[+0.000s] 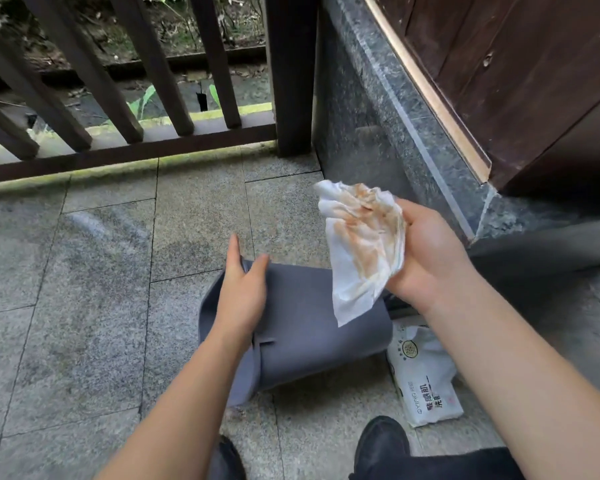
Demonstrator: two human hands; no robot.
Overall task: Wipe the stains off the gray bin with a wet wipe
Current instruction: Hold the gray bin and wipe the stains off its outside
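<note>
The gray bin [302, 327] lies on its side on the stone floor, its rim to the left. My left hand [241, 289] rests on the bin near that rim, fingers spread and flat against it. My right hand [430, 251] is raised above the bin's right end and holds a white wet wipe [361, 251]. The wipe is crumpled and smeared with orange-brown stains, and its lower corner hangs down over the bin.
A white pack of wet wipes [425, 375] lies on the floor right of the bin. My dark shoes [381, 441] are at the bottom. A dark wooden railing [146, 147] runs across the back; a granite wall base [413, 133] and wooden door stand at right.
</note>
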